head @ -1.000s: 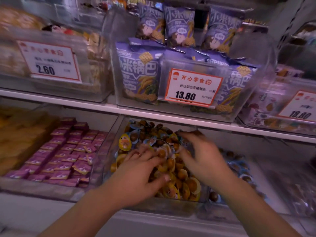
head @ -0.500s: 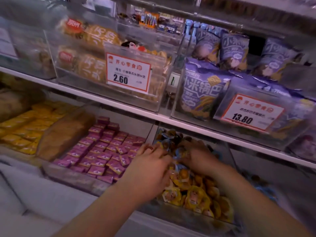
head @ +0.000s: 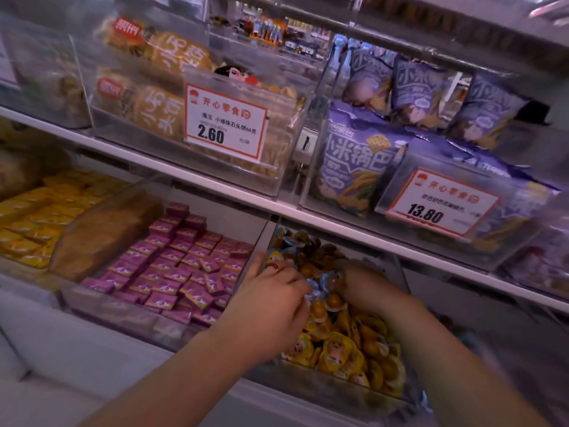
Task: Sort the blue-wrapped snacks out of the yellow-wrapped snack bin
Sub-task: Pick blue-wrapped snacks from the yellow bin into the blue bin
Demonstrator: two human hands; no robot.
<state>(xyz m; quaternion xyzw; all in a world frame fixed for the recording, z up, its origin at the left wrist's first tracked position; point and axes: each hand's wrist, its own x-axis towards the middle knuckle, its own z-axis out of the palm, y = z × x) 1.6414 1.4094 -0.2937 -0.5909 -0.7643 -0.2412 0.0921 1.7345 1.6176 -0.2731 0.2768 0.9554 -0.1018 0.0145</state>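
Both my hands stay deep in the clear bin [head: 323,392] of yellow-wrapped snacks [head: 341,349] — barely moved since half a second ago. My left hand [head: 271,306], fingers curled, and my right hand [head: 363,283] meet at the blue-wrapped snacks [head: 323,280] mid-bin; can't tell if either grips one. My view has swung further left — the 2.60 price tag [head: 226,123] is now central.

Fingertips of the left hand [head: 271,298] and right hand [head: 361,283] are buried among small blue-wrapped snacks [head: 323,282] in the clear plastic bin [head: 323,391]; grip can't be told. Both forearms are cut off at bottom edge. Far-right clear bins [head: 542,263] too blurred to read contents.
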